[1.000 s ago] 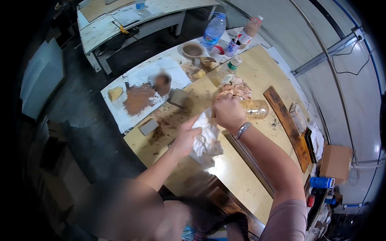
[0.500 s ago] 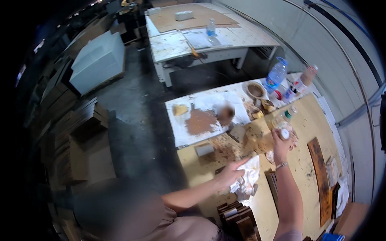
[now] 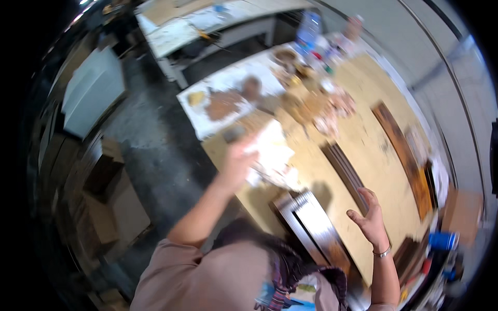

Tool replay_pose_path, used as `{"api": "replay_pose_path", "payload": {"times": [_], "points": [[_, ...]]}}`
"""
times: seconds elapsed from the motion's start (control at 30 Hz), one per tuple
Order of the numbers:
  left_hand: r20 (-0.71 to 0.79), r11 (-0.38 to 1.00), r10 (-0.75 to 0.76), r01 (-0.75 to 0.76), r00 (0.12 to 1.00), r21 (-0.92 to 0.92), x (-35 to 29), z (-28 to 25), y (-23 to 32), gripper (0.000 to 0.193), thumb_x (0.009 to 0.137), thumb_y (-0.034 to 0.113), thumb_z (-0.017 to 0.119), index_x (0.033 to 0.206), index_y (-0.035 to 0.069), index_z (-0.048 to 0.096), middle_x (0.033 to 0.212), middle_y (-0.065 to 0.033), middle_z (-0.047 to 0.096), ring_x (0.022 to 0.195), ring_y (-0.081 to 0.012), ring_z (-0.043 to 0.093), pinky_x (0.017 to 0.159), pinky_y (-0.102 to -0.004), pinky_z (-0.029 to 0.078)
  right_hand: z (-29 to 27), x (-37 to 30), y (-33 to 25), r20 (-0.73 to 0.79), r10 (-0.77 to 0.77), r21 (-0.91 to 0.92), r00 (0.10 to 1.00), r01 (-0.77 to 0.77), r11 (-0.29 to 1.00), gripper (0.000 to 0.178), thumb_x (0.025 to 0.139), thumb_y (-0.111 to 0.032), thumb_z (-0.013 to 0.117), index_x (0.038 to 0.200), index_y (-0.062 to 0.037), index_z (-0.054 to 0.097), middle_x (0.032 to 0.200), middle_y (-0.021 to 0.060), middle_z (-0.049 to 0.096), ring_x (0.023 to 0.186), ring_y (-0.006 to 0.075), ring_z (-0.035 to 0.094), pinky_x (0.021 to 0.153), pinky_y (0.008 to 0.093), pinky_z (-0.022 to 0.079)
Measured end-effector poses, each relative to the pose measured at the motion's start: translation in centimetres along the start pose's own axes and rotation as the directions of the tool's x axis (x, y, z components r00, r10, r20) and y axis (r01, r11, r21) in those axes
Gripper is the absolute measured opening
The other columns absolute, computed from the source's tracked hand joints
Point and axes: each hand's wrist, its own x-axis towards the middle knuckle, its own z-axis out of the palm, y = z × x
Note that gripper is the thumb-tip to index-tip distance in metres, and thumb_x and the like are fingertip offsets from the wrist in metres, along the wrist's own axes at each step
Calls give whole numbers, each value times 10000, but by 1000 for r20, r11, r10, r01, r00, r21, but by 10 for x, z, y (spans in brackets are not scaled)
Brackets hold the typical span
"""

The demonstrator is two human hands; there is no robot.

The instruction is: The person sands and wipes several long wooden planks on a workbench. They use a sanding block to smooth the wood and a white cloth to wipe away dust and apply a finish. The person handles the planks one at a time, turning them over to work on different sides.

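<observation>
My left hand (image 3: 234, 165), blurred by motion, grips a crumpled white rag (image 3: 276, 155) above the yellowish worktable (image 3: 358, 106). My right hand (image 3: 371, 222) is open, thumb and fingers apart, with nothing in it. It hovers at the near end of a dark brown grooved wooden strip (image 3: 342, 168); whether it touches the strip I cannot tell. Close to my body lies a stack of dark wooden pieces (image 3: 316, 223) with a shiny top. Beyond the strip are pinkish crumpled rags (image 3: 329, 116) and a white-capped container (image 3: 327, 85), both blurred.
A long stained board (image 3: 399, 155) lies along the right side. At the far end stand a big blue-tinted water bottle (image 3: 308, 33), a brown-filled bowl (image 3: 285, 57) and a pinkish bottle (image 3: 354, 27). Cardboard boxes (image 3: 111, 207) fill the floor at left.
My right hand has let go of the white-capped container and come back toward me, opening near the grooved strip. The rag stays in my left hand. The whole view has shifted.
</observation>
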Motion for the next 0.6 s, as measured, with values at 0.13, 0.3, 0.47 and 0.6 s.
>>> {"api": "replay_pose_path", "payload": {"times": [0.13, 0.3, 0.47, 0.6], "points": [[56, 929, 209, -216, 976, 302, -49, 5, 59, 502, 874, -89, 454, 1376, -73, 471, 1339, -125, 553, 1189, -142, 523, 1026, -262, 389, 7, -117, 21, -63, 42, -150, 997, -51, 987, 870, 655, -291, 848, 1373, 0, 450, 1407, 204, 451, 1318, 369, 425, 1107, 427, 346], [259, 596, 267, -370, 928, 713, -86, 57, 60, 511, 853, -76, 461, 1346, 22, 551, 1244, -198, 632, 1080, -234, 648, 924, -305, 495, 30, -181, 30, -73, 88, -233, 993, -102, 967, 937, 640, -286, 851, 1381, 52, 388, 1387, 239, 443, 1294, 408, 409, 1097, 453, 346], [810, 22, 253, -840, 529, 542, -145, 132, -12, 326, 812, 76, 539, 1104, 102, 682, 1237, -55, 619, 962, -201, 600, 811, -368, 513, 50, -187, 38, -187, -19, -401, 982, -59, 914, 871, 710, -322, 799, 1365, 77, 386, 1314, 244, 508, 1224, 413, 467, 1049, 453, 377], [788, 54, 323, -841, 524, 538, -124, 107, -37, 355, 747, 47, 596, 1080, 87, 713, 1138, -11, 686, 911, -211, 589, 854, -338, 448, 50, -188, 41, -199, -22, -395, 980, -60, 917, 847, 726, -345, 790, 1342, 83, 397, 1300, 240, 524, 1162, 410, 508, 1014, 453, 400]]}}
